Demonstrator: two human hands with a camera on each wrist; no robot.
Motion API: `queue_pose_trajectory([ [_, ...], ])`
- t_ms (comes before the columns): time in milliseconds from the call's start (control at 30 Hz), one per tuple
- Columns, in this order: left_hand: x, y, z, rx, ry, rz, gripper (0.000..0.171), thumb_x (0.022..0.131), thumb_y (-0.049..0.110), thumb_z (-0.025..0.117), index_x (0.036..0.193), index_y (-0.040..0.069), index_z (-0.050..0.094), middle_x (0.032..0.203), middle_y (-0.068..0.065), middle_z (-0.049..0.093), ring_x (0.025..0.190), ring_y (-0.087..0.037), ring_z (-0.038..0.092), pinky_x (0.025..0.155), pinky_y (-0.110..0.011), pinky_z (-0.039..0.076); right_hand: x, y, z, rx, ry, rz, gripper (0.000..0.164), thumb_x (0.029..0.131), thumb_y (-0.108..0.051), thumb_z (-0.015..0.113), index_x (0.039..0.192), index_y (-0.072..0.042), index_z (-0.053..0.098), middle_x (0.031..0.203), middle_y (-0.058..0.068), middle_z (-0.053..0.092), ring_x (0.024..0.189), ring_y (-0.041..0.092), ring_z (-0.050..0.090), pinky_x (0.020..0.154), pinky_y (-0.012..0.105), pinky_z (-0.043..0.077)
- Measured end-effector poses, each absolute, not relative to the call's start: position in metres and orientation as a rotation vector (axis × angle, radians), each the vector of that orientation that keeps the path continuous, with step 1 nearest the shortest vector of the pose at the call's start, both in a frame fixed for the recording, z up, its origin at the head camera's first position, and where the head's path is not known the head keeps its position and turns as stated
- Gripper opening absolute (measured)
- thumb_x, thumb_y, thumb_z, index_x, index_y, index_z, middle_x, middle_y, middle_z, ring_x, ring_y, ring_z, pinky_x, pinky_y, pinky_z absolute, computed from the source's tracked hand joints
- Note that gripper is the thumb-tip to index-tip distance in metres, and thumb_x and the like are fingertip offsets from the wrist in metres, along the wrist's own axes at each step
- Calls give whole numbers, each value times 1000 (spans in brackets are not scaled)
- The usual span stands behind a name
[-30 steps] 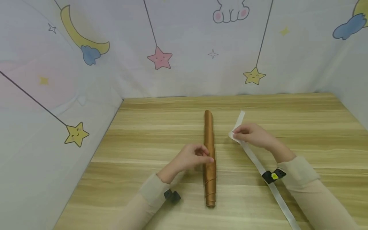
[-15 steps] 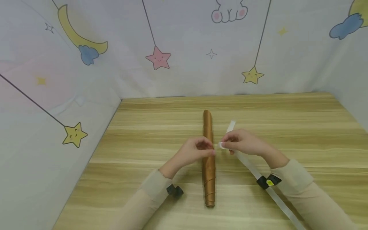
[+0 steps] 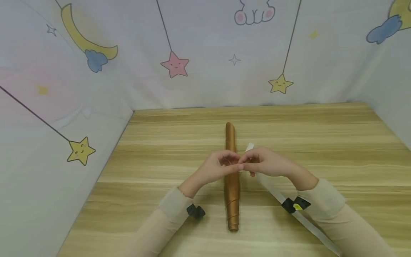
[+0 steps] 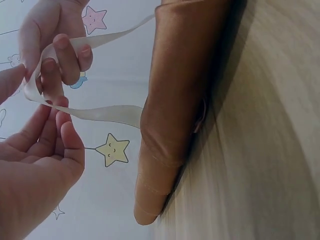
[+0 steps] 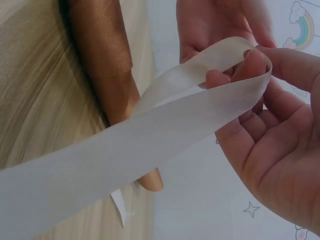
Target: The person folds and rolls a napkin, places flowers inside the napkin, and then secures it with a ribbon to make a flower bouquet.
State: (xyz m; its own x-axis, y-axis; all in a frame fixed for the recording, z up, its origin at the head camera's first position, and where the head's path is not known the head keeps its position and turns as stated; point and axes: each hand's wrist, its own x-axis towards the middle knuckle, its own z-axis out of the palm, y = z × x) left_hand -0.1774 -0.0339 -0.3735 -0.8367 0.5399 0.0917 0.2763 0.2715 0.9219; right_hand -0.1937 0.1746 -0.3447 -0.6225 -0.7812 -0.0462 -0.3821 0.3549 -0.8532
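Observation:
A brown rolled cloth [image 3: 232, 192] lies lengthwise on the wooden table. My right hand [image 3: 269, 162] pinches a white ribbon [image 3: 273, 189] just right of the roll. In the right wrist view, the ribbon [image 5: 100, 145] forms a loop around that hand's fingers. Over the roll, my left hand [image 3: 213, 169] has its thumb and fingers apart. Its thumb tip meets the right hand's fingertips, and its fingertips [image 4: 62, 105] touch or nearly touch the ribbon [image 4: 110, 115] in the left wrist view. Whether they grip it is unclear.
The wooden table [image 3: 170, 128] reaches back to a pale curtain [image 3: 205, 85] printed with stars, moons and clouds. Both sleeves carry black wrist cameras; the left one [image 3: 196, 211] sits close to the tabletop. The ribbon's long tail passes beneath the right wrist.
My right hand has moved left and slightly down with the ribbon, from beside the roll to the left hand's fingertips. The left hand has risen slightly. The roll stays put.

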Motion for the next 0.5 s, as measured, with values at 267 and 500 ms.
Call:
queue_pose_trajectory([
  [267, -176, -35, -362, 746, 2172, 1583, 20, 85, 14, 59, 104, 6, 61, 93, -6, 62, 82, -10, 56, 72, -27, 48, -197, 176, -340, -1039, 2161, -1192, 17, 91, -16, 52, 99, -9, 64, 78, 1, 60, 57, 16, 52, 53, 28, 45],
  [500, -186, -42, -366, 808, 2091, 1562, 12, 86, 16, 59, 91, 5, 62, 89, -14, 62, 76, -15, 53, 69, -32, 46, -200, 179, -336, -1063, 2138, -1177, 17, 91, -16, 51, 94, -6, 65, 72, -2, 57, 53, 19, 47, 50, 26, 43],
])
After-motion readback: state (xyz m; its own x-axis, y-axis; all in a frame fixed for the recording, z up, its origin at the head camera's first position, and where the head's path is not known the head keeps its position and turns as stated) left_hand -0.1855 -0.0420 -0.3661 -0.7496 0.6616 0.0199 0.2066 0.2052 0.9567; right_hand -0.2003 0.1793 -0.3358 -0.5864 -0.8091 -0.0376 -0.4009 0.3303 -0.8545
